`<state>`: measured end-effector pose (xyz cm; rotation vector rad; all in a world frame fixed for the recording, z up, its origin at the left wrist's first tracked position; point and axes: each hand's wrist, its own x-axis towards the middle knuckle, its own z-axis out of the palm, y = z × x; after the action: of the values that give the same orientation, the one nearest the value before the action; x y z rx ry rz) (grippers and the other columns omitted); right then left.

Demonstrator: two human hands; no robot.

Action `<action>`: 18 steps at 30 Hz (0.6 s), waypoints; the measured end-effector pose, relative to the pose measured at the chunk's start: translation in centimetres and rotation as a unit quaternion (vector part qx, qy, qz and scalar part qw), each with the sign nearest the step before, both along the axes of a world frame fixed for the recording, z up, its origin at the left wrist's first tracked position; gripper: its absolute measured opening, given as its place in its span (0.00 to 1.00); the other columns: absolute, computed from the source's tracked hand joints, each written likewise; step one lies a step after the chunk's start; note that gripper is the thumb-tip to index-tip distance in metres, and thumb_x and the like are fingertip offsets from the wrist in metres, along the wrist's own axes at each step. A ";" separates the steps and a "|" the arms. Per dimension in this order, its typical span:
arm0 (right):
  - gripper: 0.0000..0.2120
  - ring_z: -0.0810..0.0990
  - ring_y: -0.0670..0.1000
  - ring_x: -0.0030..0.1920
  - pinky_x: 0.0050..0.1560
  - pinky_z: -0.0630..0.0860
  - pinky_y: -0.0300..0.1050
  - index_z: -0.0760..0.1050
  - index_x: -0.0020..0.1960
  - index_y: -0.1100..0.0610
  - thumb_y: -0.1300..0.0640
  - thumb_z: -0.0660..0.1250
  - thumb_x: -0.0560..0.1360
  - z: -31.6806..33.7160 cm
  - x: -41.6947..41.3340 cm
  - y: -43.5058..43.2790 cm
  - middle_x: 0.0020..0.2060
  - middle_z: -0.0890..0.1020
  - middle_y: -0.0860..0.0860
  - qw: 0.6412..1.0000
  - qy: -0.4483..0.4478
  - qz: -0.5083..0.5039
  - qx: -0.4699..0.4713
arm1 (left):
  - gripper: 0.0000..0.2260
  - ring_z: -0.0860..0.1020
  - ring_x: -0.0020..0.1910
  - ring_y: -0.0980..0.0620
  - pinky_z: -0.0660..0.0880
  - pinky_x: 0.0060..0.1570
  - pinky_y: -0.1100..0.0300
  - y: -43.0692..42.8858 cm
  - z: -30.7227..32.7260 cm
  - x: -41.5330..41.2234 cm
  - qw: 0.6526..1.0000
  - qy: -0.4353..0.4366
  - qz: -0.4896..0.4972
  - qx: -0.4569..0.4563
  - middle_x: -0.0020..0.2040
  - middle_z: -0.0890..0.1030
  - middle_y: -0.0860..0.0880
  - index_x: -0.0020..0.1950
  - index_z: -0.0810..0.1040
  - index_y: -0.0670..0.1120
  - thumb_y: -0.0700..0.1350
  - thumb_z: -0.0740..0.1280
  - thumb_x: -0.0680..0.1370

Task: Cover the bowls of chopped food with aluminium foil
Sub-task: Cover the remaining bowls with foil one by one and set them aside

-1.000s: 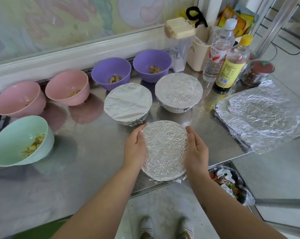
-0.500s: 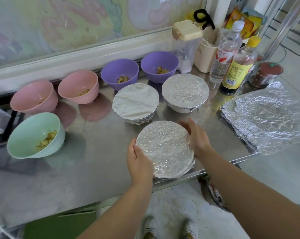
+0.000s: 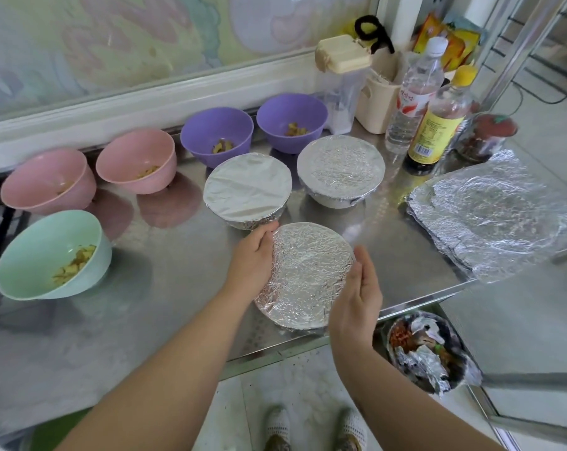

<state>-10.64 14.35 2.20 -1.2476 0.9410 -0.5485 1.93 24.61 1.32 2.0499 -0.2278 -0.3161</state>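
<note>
Round foil-covered bowl [image 3: 308,275] on shiny steel table [image 3: 177,288], lower centre.
The left hand [image 3: 252,260] cups its left rim; the right hand [image 3: 357,301], fingers straight, flanks its right.

pink bowls [image 3: 47,180] | purple bowls [image 3: 217,131] | mint bowl [image 3: 31,255] | foil [image 3: 308,275] — silver, crinkled

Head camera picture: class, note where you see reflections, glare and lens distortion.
Head view: the steel table mirrors the pink bowls as blurred reflections; crumpled foil sheets glint brightly; the window ledge curves slightly from wide-angle distortion.
</note>
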 end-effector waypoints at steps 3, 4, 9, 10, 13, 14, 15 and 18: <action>0.19 0.70 0.39 0.69 0.70 0.66 0.36 0.69 0.77 0.51 0.54 0.55 0.87 -0.7 0.3 0.0 0.68 0.74 0.38 1.000 0.003 -0.003 0.008 | 0.15 0.74 0.63 0.61 0.64 0.56 0.81 0.1 -0.1 -0.3 0.999 0.026 0.023 -0.021 0.64 0.79 0.56 0.68 0.78 0.47 0.43 0.57 0.85; 0.19 0.70 0.38 0.69 0.70 0.66 0.37 0.69 0.76 0.51 0.54 0.54 0.87 -0.8 0.4 -0.1 0.67 0.74 0.37 1.000 0.004 -0.005 0.014 | 0.15 0.75 0.63 0.61 0.65 0.58 0.77 0.1 -0.1 -0.5 0.998 0.040 0.030 -0.034 0.64 0.79 0.56 0.68 0.78 0.48 0.43 0.57 0.85; 0.17 0.74 0.40 0.67 0.72 0.69 0.42 0.74 0.72 0.47 0.53 0.54 0.87 -1.4 0.7 -0.6 0.63 0.78 0.36 0.999 0.008 0.008 0.049 | 0.13 0.79 0.61 0.58 0.73 0.65 0.58 0.6 -0.8 -0.8 0.988 0.105 0.081 -0.080 0.61 0.82 0.57 0.63 0.79 0.56 0.46 0.57 0.85; 0.17 0.76 0.38 0.65 0.71 0.70 0.42 0.75 0.70 0.45 0.52 0.54 0.87 -1.4 0.8 -0.7 0.61 0.79 0.35 0.998 0.011 0.015 0.056 | 0.13 0.80 0.59 0.58 0.74 0.64 0.57 0.7 -1.0 -0.8 0.986 0.114 0.087 -0.090 0.59 0.83 0.56 0.61 0.80 0.57 0.46 0.57 0.85; 0.16 0.78 0.39 0.62 0.71 0.71 0.45 0.78 0.65 0.46 0.52 0.53 0.87 -1.8 0.9 -1.2 0.59 0.82 0.38 0.995 0.019 0.044 0.086 | 0.14 0.82 0.53 0.58 0.77 0.57 0.58 0.7 -1.2 -0.8 0.977 0.147 0.104 -0.113 0.52 0.85 0.54 0.55 0.82 0.59 0.46 0.57 0.85; 0.17 0.78 0.43 0.64 0.72 0.71 0.49 0.78 0.66 0.48 0.52 0.53 0.87 -2.1 0.9 -1.3 0.60 0.82 0.41 0.994 0.020 0.051 0.096 | 0.13 0.82 0.50 0.57 0.78 0.56 0.57 0.8 -1.4 -0.7 0.975 0.155 0.107 -0.116 0.50 0.86 0.52 0.55 0.82 0.58 0.46 0.58 0.85; 0.17 0.78 0.46 0.66 0.73 0.70 0.52 0.78 0.69 0.49 0.52 0.54 0.87 -2.4 0.8 -1.5 0.63 0.82 0.43 0.993 0.022 0.056 0.105 | 0.12 0.81 0.47 0.56 0.79 0.54 0.57 0.8 -1.4 -0.6 0.973 0.165 0.106 -0.124 0.48 0.86 0.50 0.56 0.82 0.55 0.47 0.58 0.85; 0.19 0.77 0.51 0.68 0.73 0.70 0.59 0.77 0.70 0.49 0.46 0.57 0.84 -3.0 0.6 -2.1 0.65 0.81 0.47 0.987 0.049 0.074 0.130 | 0.13 0.77 0.31 0.59 0.73 0.32 0.68 0.8 -1.1 -0.3 0.964 0.206 0.098 -0.140 0.31 0.80 0.54 0.49 0.80 0.44 0.45 0.58 0.85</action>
<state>-10.01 12.27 -0.78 -1.1038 0.9591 -0.2397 1.65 25.44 0.19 1.6671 0.1773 -0.5453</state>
